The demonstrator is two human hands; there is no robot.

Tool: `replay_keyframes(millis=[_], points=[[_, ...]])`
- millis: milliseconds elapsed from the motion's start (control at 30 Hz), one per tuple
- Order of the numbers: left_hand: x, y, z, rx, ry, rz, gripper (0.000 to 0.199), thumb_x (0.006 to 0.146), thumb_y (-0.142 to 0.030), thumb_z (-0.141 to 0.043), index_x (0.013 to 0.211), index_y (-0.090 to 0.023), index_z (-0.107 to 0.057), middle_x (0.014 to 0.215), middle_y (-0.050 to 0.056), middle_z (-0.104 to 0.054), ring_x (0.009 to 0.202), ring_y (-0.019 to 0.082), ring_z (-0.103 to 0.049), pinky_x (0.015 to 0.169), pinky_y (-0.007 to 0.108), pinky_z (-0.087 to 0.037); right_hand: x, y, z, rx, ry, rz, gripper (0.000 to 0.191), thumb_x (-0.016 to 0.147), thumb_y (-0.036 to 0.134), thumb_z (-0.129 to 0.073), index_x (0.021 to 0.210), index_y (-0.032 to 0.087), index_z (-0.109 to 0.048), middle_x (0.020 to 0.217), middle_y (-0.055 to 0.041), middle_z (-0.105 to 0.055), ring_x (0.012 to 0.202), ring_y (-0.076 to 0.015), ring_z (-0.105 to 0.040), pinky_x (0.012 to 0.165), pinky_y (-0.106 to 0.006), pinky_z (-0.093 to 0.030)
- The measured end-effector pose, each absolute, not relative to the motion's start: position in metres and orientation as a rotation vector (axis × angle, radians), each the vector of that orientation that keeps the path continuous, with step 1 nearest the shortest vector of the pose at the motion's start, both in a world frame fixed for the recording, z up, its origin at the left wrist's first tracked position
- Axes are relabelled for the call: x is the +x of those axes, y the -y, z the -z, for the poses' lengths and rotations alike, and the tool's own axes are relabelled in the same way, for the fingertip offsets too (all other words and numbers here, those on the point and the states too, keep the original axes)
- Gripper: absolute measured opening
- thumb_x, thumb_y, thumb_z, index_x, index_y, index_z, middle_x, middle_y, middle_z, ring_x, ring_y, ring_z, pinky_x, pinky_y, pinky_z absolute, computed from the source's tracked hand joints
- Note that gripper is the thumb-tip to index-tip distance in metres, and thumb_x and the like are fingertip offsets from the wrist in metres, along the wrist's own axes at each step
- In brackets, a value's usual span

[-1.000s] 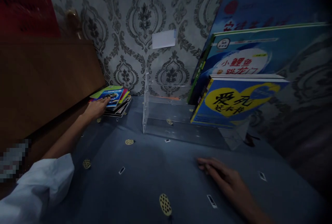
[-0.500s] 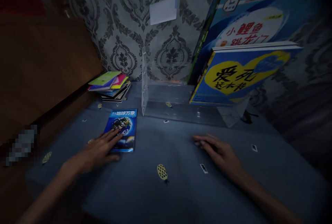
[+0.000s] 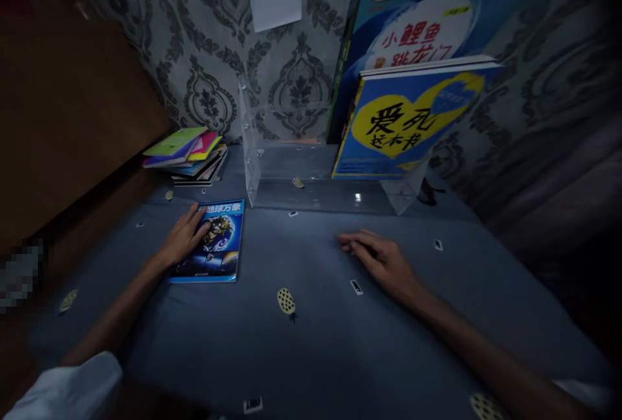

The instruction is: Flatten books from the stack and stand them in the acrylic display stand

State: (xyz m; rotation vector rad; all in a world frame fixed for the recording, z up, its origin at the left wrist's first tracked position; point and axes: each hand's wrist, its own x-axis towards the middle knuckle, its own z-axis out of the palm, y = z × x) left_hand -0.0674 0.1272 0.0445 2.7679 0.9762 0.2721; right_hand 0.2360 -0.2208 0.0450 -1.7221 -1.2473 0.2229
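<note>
A blue book (image 3: 221,264) with a picture of the Earth on its cover lies flat on the cloth-covered table. My left hand (image 3: 184,237) rests on its left side, fingers stretched towards the upper edge and thumb on the cover. It looks laid on the book rather than wrapped round it. On the right, my right hand (image 3: 376,255) is low over the cloth, with fingers curled and drawn together. I see nothing held in it. The nearest thing beyond that hand is a clear acrylic book rack (image 3: 311,196).
A blue and yellow book (image 3: 403,122) leans in the rack's right end, with taller picture books (image 3: 418,24) behind. Thin books (image 3: 187,154) are stacked at the back left beside a brown wooden panel (image 3: 72,128). Patterned wallpaper (image 3: 208,93) rises behind the table.
My left hand has slid up and left across the blue book, uncovering its lower cover. My right hand keeps its curled pose. The view has shifted slightly.
</note>
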Motion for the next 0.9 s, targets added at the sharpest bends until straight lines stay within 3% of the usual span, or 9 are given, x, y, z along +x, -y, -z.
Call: replay_keyframes(millis=[300,600,900], points=[[-0.080,-0.073,-0.046,2.865,-0.810,-0.273,0.066,0.102,-0.053,-0.029,0.153,-0.013,-0.036,0.163,0.015,-0.028,0.152,0.028,-0.025,0.122,0.051,-0.028,0.231,0.222,-0.043,-1.706,1.353,-0.114,0.029,0.093,0.019,-0.047,0.104,0.021,-0.074,0.081,-0.0049,-0.071,0.076,-0.0196,-0.070,0.070,-0.033,-0.058],[-0.041,-0.003,-0.035,2.878,-0.677,-0.401,0.059,0.104,-0.048,-0.037,0.155,-0.018,-0.034,0.162,0.017,-0.030,0.152,0.030,-0.024,0.122,0.054,-0.028,0.223,0.225,-0.047,-1.678,1.549,0.017,0.034,0.095,0.011,-0.043,0.113,0.021,-0.070,0.102,-0.0095,-0.071,0.095,-0.0221,-0.070,0.085,-0.037,-0.059],[0.037,0.062,-0.030,2.850,-0.579,-0.467,0.064,0.103,-0.051,-0.039,0.151,-0.009,-0.034,0.159,0.026,-0.031,0.152,0.036,-0.021,0.120,0.059,-0.027,0.224,0.228,-0.041,-1.744,1.574,0.127,0.031,0.095,0.011,-0.045,0.114,0.018,-0.069,0.110,-0.0126,-0.071,0.103,-0.0265,-0.067,0.092,-0.045,-0.056]])
